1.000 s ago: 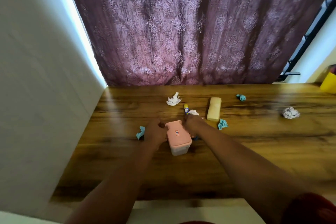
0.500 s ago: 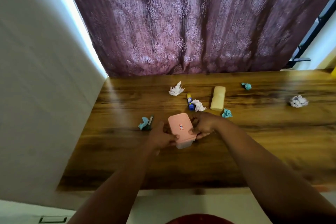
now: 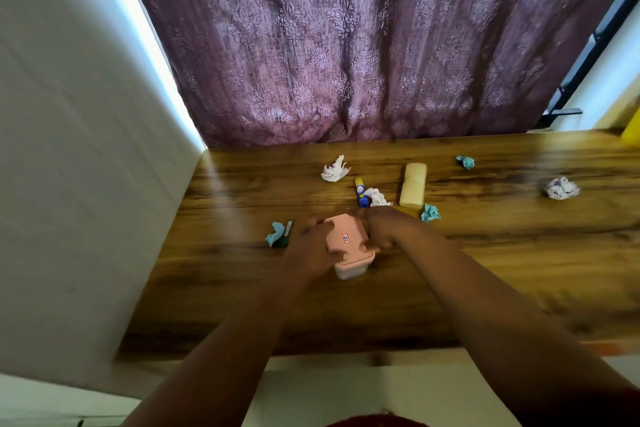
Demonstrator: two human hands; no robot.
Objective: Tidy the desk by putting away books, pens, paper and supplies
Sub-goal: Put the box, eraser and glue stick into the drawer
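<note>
A small pink-lidded box (image 3: 347, 242) stands on the wooden desk (image 3: 485, 270) in front of me. My left hand (image 3: 313, 250) grips its left side with fingers over the lid, and my right hand (image 3: 388, 230) presses on its right side. Behind the box lie a blue and yellow glue stick (image 3: 361, 191), a crumpled white paper (image 3: 378, 198) and a pale yellow case (image 3: 412, 189). A teal paper scrap (image 3: 275, 237) and a dark green item (image 3: 287, 236) lie left of the box.
More crumpled paper is scattered around: white (image 3: 334, 170) near the curtain, white (image 3: 561, 188) at the right, teal (image 3: 430, 212) by the case, teal (image 3: 465, 161) farther back. A purple curtain (image 3: 346, 45) hangs behind the desk, a white wall (image 3: 69, 149) bounds the left, a yellow object (image 3: 632, 128) sits far right.
Both hands have shifted from the box's far end to its sides, the left fingers now lying over the lid. The teal scrap and green item left of the box came into sight.
</note>
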